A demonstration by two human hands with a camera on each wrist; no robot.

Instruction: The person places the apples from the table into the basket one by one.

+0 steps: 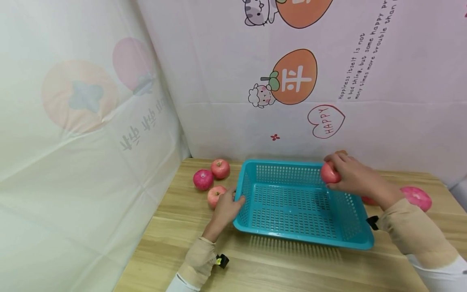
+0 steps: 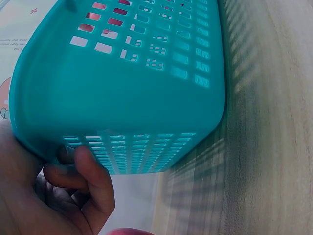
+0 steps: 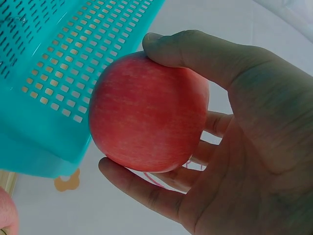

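A teal plastic basket [image 1: 292, 202] with nothing in it stands on the wooden table. The left hand [image 1: 227, 209] grips its left rim, thumb over the edge; in the left wrist view the fingers of the left hand [image 2: 73, 191] curl against the outside of the basket [image 2: 122, 98]. At the basket's back right corner, the right hand [image 1: 350, 176] holds a red apple [image 1: 330, 173]. The right wrist view shows the apple [image 3: 149, 112] between the thumb and fingers of the right hand [image 3: 234, 132], beside the basket's perforated wall [image 3: 73, 68].
Left of the basket lie two apples [image 1: 220, 168] [image 1: 216, 196] and a magenta round fruit [image 1: 203, 179]. Right of it, partly behind the right arm, are a pink-magenta fruit [image 1: 416, 198] and a red one [image 1: 369, 200]. A printed cloth [image 1: 219, 81] hangs behind the table.
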